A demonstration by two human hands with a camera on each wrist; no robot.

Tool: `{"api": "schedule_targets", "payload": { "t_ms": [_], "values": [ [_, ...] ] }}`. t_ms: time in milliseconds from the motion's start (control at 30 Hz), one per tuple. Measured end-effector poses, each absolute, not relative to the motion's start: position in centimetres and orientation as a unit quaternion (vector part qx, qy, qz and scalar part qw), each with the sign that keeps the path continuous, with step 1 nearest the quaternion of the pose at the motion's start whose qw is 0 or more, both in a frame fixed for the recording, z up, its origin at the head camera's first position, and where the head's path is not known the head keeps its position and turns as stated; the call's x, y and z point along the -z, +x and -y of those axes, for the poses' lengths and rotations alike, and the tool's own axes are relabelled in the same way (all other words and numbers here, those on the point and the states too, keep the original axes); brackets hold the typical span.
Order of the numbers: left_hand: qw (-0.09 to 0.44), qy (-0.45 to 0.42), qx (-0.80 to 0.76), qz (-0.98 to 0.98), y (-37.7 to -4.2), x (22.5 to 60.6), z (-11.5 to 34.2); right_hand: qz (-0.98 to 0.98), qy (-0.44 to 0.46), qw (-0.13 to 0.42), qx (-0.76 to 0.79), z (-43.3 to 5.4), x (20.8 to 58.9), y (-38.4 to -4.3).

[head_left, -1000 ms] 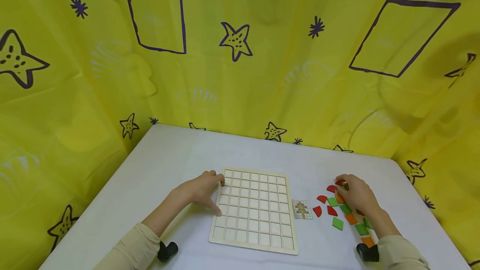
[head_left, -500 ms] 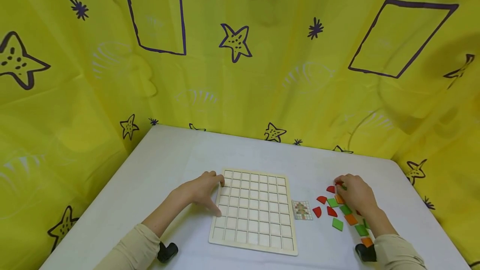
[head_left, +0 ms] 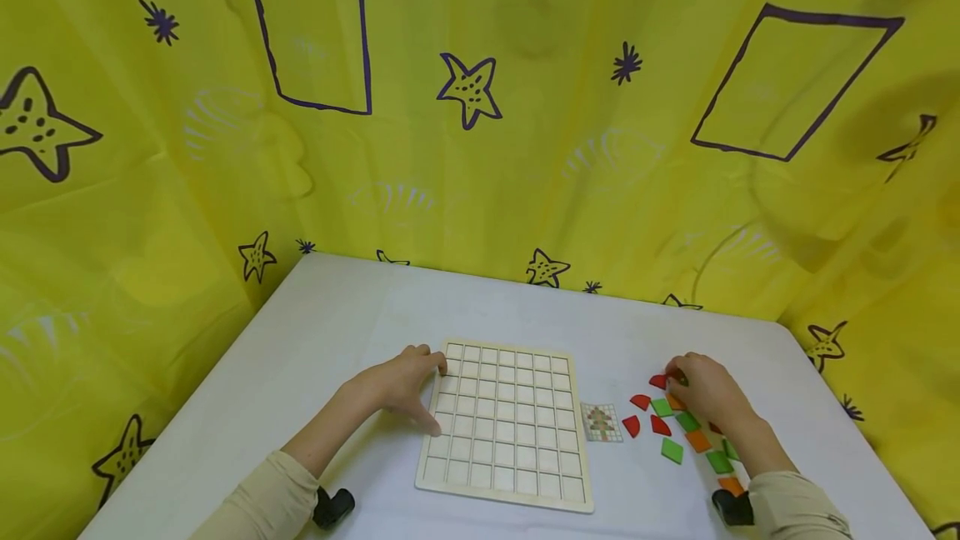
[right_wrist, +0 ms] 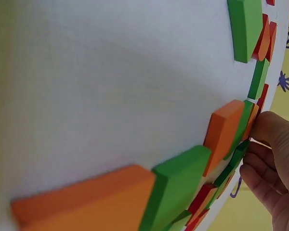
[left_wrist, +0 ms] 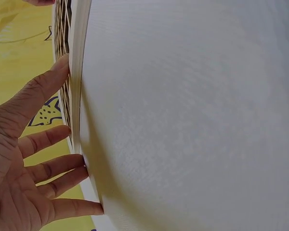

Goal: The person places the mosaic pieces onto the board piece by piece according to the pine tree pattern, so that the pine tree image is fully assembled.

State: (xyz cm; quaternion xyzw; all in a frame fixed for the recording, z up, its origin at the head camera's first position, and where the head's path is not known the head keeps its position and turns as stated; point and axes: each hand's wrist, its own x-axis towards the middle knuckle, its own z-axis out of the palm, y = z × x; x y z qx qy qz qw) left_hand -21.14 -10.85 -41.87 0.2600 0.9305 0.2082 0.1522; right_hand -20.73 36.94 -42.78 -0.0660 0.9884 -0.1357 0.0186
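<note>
A pale wooden grid board [head_left: 504, 423] with square recesses lies on the white table. My left hand [head_left: 408, 386] rests at its left edge; in the left wrist view the thumb [left_wrist: 58, 70] touches the rim and the fingers are spread along the side. My right hand [head_left: 708, 390] is over the back of a group of coloured tiles, its thumb and fingers bent around a dark green tile [right_wrist: 238, 155]. Whether they pinch it is hidden. Around it lie red quarter-round tiles [head_left: 632, 426], green tiles [head_left: 672, 450] and orange tiles [head_left: 698, 440].
Between board and tiles lies a small pattern card [head_left: 602, 422] with a tree on a grid. The white table [head_left: 360, 307] is bounded by a yellow curtain [head_left: 420, 148] with starfish drawings. Black wrist mounts [head_left: 333, 508] sit below both forearms.
My right hand has shifted slightly left and nearer among the tiles; a red piece seen at its fingertips earlier is now hidden. The left hand stays at the board's edge.
</note>
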Motion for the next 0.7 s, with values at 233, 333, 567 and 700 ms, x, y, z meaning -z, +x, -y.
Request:
{"api": "schedule_targets", "payload": {
  "t_ms": [233, 333, 567, 700],
  "values": [
    [0.148, 0.261, -0.210, -0.931, -21.07, 41.84, 10.92, -0.989, -0.071, 0.034, 0.128, -37.02, 42.64, -21.02],
    [0.147, 0.261, -0.213, -0.930, -21.05, 41.84, 10.93, -0.989, -0.064, 0.041, 0.126, -36.97, 42.63, -21.07],
    [0.145, 0.264, -0.218, -0.928, -21.06, 42.05, 11.02, -0.989, -0.081, 0.045, 0.115, -36.72, 42.36, -21.14],
    [0.141, 0.268, -0.221, -0.927, -20.90, 41.97, 11.13, -0.989, -0.089, 0.043, 0.111, -36.62, 42.22, -21.09]
  ]
}}
